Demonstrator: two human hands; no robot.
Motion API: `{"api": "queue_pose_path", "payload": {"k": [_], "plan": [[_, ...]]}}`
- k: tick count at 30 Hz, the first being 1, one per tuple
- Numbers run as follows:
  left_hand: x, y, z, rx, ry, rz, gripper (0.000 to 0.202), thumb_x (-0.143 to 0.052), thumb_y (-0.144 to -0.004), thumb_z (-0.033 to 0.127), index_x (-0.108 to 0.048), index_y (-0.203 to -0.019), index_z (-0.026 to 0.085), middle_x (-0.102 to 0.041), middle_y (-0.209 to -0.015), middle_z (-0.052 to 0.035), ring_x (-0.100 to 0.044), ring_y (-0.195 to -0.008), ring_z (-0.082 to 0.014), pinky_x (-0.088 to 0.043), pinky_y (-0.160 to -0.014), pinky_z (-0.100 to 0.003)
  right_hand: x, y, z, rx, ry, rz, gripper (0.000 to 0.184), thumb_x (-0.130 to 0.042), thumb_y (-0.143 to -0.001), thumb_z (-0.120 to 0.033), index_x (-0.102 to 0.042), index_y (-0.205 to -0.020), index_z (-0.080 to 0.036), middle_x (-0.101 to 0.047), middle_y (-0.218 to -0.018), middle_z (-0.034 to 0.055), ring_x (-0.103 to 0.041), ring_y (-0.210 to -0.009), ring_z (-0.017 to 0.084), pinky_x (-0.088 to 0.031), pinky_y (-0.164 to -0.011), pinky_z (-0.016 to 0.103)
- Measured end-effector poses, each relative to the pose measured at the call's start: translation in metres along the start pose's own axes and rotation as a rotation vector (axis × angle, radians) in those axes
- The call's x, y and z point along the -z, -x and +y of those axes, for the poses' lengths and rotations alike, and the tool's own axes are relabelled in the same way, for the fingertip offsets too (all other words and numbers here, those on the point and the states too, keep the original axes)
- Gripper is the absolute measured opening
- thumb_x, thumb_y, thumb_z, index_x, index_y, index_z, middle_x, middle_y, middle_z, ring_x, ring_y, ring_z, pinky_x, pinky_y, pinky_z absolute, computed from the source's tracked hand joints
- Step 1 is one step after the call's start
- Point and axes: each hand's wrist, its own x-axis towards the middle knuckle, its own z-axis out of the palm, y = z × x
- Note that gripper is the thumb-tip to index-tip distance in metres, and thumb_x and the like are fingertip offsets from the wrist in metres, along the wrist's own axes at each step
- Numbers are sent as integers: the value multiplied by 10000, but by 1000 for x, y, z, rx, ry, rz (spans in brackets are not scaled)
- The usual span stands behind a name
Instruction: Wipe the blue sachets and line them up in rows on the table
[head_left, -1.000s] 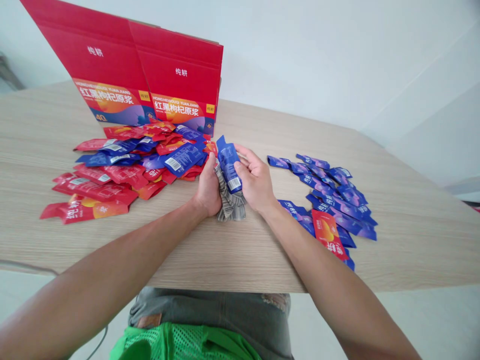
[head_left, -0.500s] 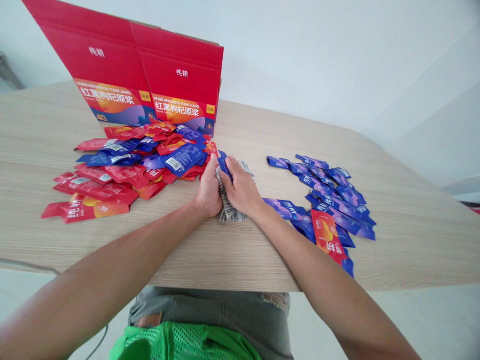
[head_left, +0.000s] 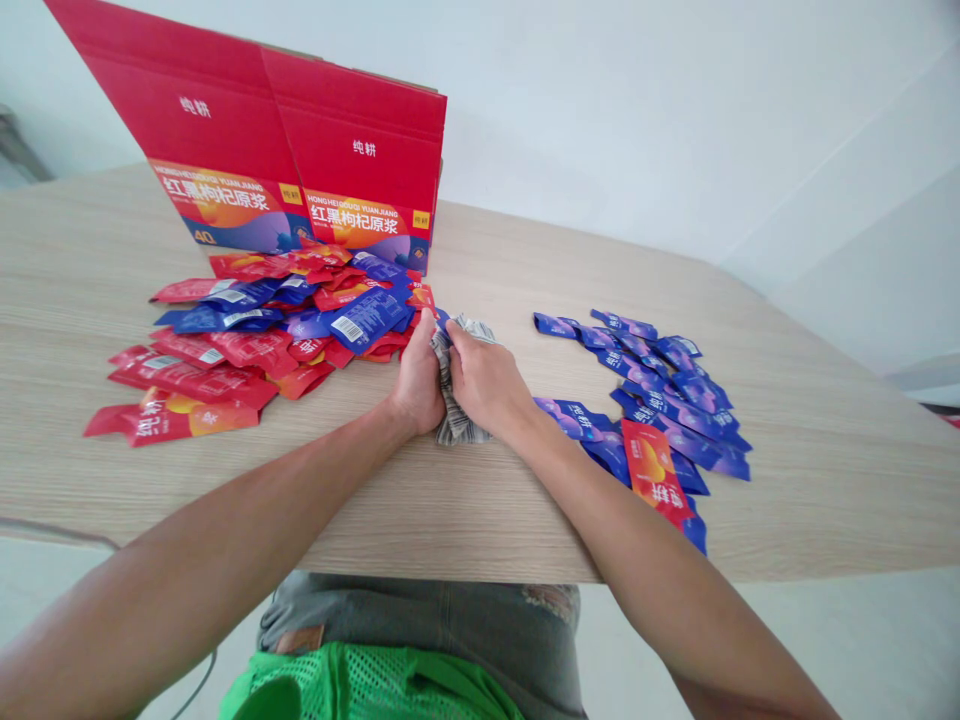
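Note:
My left hand [head_left: 421, 380] is closed around a blue sachet [head_left: 441, 317], of which only a small end shows above the fingers. Pressed up against it, my right hand [head_left: 484, 380] grips a crumpled grey-striped cloth [head_left: 459, 432] that is bunched between the two palms. Most of the sachet is hidden by the fingers and the cloth. Close to my left hand lies a heap of red and blue sachets [head_left: 247, 350]. To the right of my right hand is an overlapping group of blue sachets [head_left: 660, 385], with one red sachet [head_left: 654, 465] on top at its near end.
Behind the heap stands a red printed carton [head_left: 352, 110], upright near the white wall. All of this rests on a pale wood-grain table [head_left: 375, 520], whose front edge is close to my body. A grey cable [head_left: 60, 530] runs at the lower left.
My right hand has shifted slightly down over the cloth, and less of the blue sachet shows between my hands. The heap, the group on the right and the carton are unchanged.

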Motion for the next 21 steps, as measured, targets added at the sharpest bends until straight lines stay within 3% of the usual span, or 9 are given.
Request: {"api": "queue_pose_path", "payload": {"k": [3,8,11,13,17,21], "plan": [[0,0,2,8,2,17,689,-416,-1020,742,-754,-1302,212,-825,-1186,-114,-742,-1241,-364,-566,-1125,-519,7,1,-3,14,-43,6,589,-340,-1033,-207,-603,-1558,-176,-770,-1351,146,-751,-1209,359,-569,-1093,561],[-1,-1,3,-31,38,34,613,-418,-1049,680,-740,-1350,253,-830,-1185,-71,-740,-1256,-335,-553,-1149,-512,11,0,7,4,-321,180,491,-377,-1084,-319,-664,-1477,-259,-769,-1354,50,-703,-1295,273,-569,-1125,487],[-3,-2,2,-57,37,11,597,-476,-1034,669,-721,-1387,254,-825,-1222,-72,-736,-1263,-339,-538,-1165,-523,5,-4,20,-103,-491,248,488,-403,-1092,-388,-626,-1491,-218,-815,-1098,69,-777,-1055,272,-642,-948,464],[-4,-2,0,-56,37,0,606,-473,-1037,666,-716,-1394,241,-820,-1240,-83,-731,-1273,-344,-534,-1166,-531,0,-8,30,-166,-545,295,496,-410,-1079,-363,-590,-1507,-187,-815,-1047,83,-784,-978,268,-650,-901,452],[-6,-3,-1,-53,55,-1,558,-461,-1054,633,-737,-1346,245,-820,-1222,-76,-741,-1251,-325,-548,-1149,-504,-8,-11,45,-117,-383,354,499,-477,-990,-214,-621,-1464,-153,-719,-1413,160,-681,-1317,281,-545,-1146,489],[-6,-3,-1,-76,105,49,533,-454,-1069,587,-746,-1294,202,-827,-1118,-81,-761,-1196,-294,-558,-1128,-454,-16,-9,44,16,-138,308,410,-488,-1022,-242,-734,-1337,-151,-667,-1479,187,-579,-1435,314,-423,-1259,549]]}}
